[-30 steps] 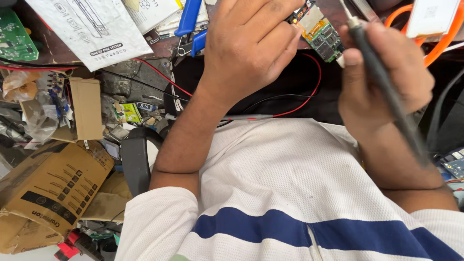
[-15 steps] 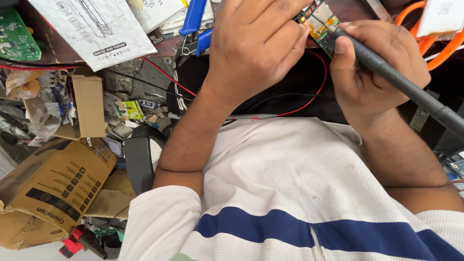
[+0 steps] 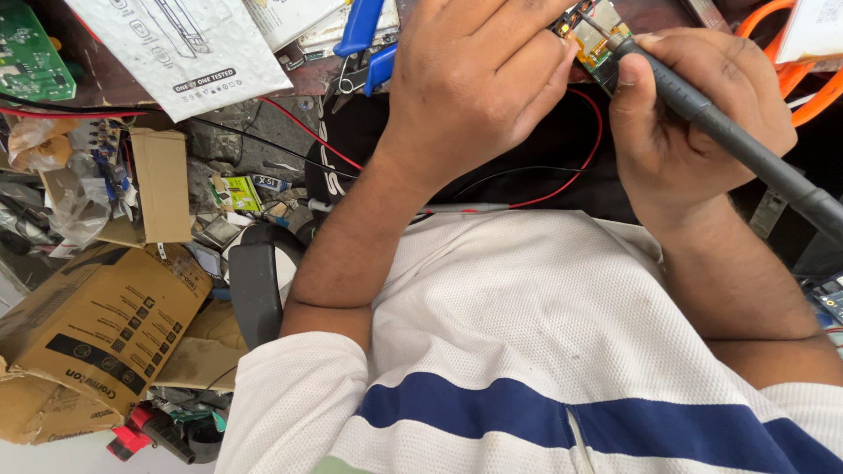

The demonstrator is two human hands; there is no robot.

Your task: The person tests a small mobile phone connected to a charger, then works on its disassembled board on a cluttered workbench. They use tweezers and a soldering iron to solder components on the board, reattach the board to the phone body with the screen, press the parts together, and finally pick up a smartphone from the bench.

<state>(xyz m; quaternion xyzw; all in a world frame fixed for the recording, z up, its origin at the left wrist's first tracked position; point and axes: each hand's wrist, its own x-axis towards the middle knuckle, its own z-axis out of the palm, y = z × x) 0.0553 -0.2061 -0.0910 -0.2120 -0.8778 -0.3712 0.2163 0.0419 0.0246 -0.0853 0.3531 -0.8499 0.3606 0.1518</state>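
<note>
My left hand [image 3: 479,83] is closed around a small circuit board [image 3: 595,44] at the top of the head view, holding it by its left side. My right hand [image 3: 694,123] grips a long black soldering iron [image 3: 746,154] like a pen. Its metal tip touches the top of the board. The iron's handle runs down to the right edge. A red wire [image 3: 580,171] and a black wire loop under the hands over dark cloth. Most of the board is hidden by my fingers.
A brown cardboard box [image 3: 97,333] lies at the lower left beside a black strap [image 3: 255,294]. Blue-handled pliers [image 3: 369,35], white printed packets [image 3: 176,48], a green circuit board [image 3: 26,57] and an orange cable [image 3: 808,96] crowd the top. Small parts litter the left.
My right hand has swung the soldering iron from upright to slanted and brought its tip onto the small board. My left hand has stayed closed on the board.
</note>
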